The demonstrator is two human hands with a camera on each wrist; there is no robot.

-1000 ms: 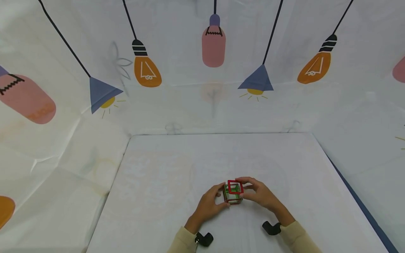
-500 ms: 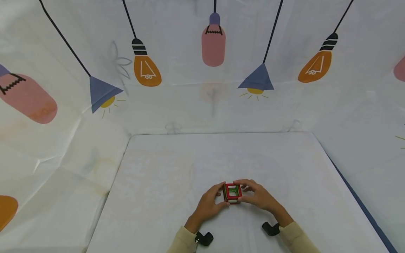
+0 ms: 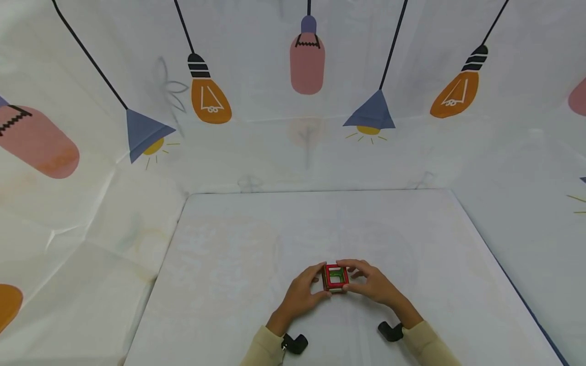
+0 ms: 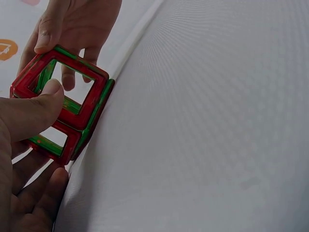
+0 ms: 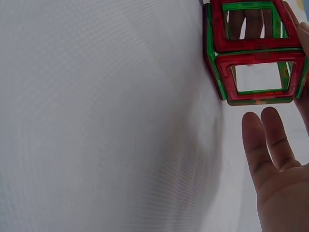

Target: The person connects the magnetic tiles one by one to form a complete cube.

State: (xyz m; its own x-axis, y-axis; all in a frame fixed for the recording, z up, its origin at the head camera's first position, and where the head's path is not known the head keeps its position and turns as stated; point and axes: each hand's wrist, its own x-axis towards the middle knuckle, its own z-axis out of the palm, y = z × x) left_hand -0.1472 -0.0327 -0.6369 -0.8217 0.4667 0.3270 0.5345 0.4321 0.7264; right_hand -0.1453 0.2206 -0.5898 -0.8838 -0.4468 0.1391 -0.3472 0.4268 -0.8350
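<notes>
A small cube of red and green magnetic tiles (image 3: pixel 335 287) stands on the white table between the two hands in the head view. A red square frame lies flush as its top. My left hand (image 3: pixel 298 294) holds the cube from the left, with fingers at the far edge and thumb at the near one. From the right, my right hand (image 3: pixel 379 285) grips the cube's right edge between forefinger and thumb. In the left wrist view the left thumb (image 4: pixel 36 113) overlaps the red tile frame (image 4: pixel 99 92). Two right fingers (image 5: pixel 256 145) extend beside the cube in the right wrist view.
The white table (image 3: pixel 229 244) meets a white sheet backdrop (image 3: pixel 274 152) printed with hanging lamps and bulbs. Each wrist carries a black camera mount, the left one (image 3: pixel 295 344) and the right one (image 3: pixel 390 331) both close above the table.
A second ago the right hand held the red square tile raised and offset over the cube. The hand came down slightly to the left, and the tile now sits on top. The left hand stayed put.
</notes>
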